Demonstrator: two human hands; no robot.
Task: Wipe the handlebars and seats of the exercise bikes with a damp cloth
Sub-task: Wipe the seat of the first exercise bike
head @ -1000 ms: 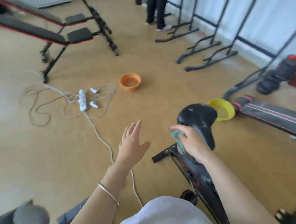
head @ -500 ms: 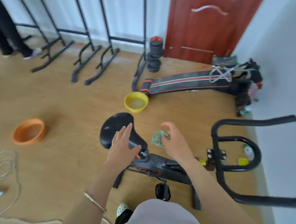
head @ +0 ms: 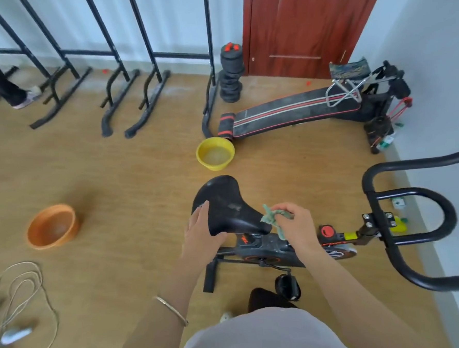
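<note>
The seat (head: 225,203) is a black padded saddle, broad and rounded at the back, narrowing to a nose at its right, its smooth skin marked with dull smudges. The left hand (head: 202,234) lies against the seat's near left side with a released grip: fingers straight along the edge, thumb against the lower rim. A thin metal bangle (head: 172,310) circles that wrist.

The right hand (head: 296,223) is just right of the seat's nose, its grip clenched on the cloth (head: 272,217), a crumpled green rag with a rough weave. It is pinched between fingertips and thumb, bunched up, one end hanging beside the nose.

Below the seat runs the bike (head: 268,252), a dusty black frame with a round red knob (head: 327,231). Well right of the seat curve the handlebars (head: 413,216), looped black tubes with a matte cover.

Beyond the seat a round yellow bowl (head: 215,153) holding liquid stands on the wood-grain floor (head: 132,179). Far left of the seat sits a round orange bowl (head: 53,226). Nearer and farther left, a pale cord (head: 23,294) lies in loose loops.
</note>
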